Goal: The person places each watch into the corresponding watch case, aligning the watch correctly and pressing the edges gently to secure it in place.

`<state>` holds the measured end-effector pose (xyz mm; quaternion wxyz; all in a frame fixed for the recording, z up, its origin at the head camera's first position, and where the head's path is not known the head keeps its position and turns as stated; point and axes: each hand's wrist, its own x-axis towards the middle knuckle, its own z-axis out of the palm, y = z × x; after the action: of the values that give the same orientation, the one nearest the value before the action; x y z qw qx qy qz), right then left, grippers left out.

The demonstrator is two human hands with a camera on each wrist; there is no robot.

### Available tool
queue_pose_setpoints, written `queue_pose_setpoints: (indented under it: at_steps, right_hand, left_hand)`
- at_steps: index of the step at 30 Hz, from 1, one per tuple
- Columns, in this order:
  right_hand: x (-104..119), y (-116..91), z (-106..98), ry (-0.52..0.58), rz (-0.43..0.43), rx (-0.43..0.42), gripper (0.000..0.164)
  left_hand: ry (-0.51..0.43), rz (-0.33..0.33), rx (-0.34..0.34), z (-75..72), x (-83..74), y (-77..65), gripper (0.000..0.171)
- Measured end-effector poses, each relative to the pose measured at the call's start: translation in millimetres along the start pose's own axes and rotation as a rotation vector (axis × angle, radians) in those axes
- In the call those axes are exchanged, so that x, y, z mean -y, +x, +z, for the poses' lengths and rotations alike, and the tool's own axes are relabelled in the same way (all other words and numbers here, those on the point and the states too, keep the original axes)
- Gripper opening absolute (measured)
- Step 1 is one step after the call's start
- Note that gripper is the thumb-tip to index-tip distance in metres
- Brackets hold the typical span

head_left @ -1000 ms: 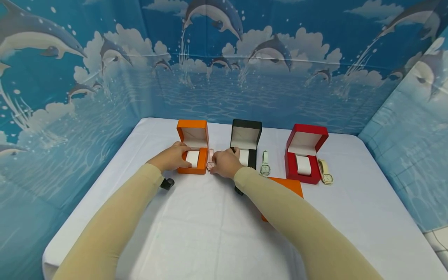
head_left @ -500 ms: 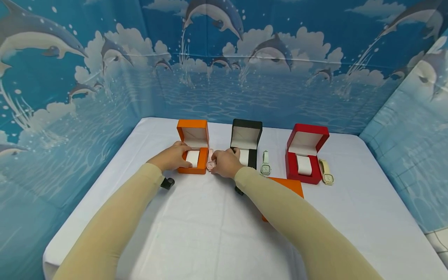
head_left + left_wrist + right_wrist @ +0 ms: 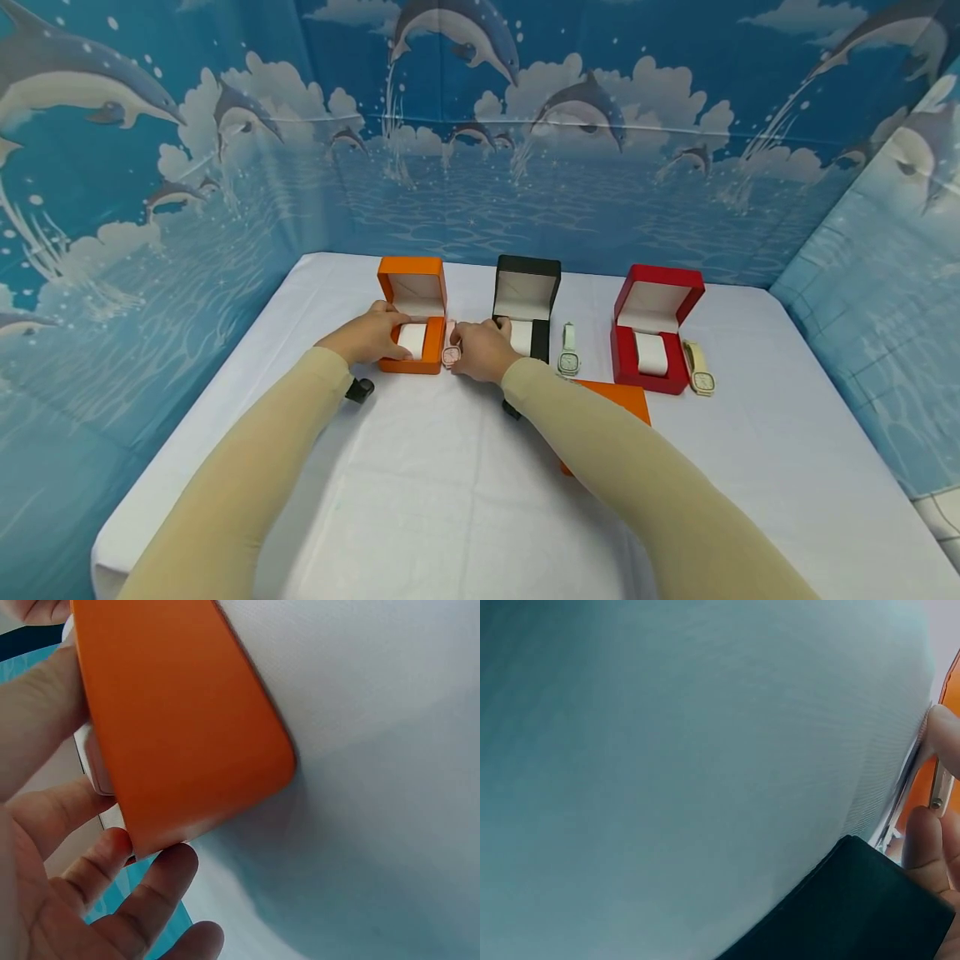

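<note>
Pink watch is lying just right of the orange box, showing a pale strap and a squarish face with rounded corners; whether watch and box are touching, one cannot tell. The right hand is pinching the watch between thumb and fingers, partly covering it. The left hand is gripping the orange box from its left, thumb and forefinger reaching over the rim beside the white cushion; whether they are pressing the cushion is not showing. Right of the orange box, a black box is standing, the right hand filling much of the gap between. Farther right are sitting a green watch, a red box and a yellow watch. White cloth is spreading broadly over the table before the orange box, toward the near edge; behind the box, only a thin strip is separating it from the blue curtain.
</note>
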<state>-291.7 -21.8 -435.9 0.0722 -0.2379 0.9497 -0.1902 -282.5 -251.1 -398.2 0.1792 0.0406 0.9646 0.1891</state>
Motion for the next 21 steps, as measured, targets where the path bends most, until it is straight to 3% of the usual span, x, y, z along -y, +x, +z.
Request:
queue_pose_setpoints:
  at_steps: [12,21]
  right_hand:
    - [0.6,-0.7,-2.0,-0.02,-0.033,0.004,0.039]
    - [3.3,-4.8,-5.1,-0.022,-0.054,0.007,0.03]
  left_hand:
    - [0.076,0.041,-0.053,0.9,0.5,1.1,0.077]
    - [0.102,0.075,-0.097,1.8,-0.7,-0.3,0.076]
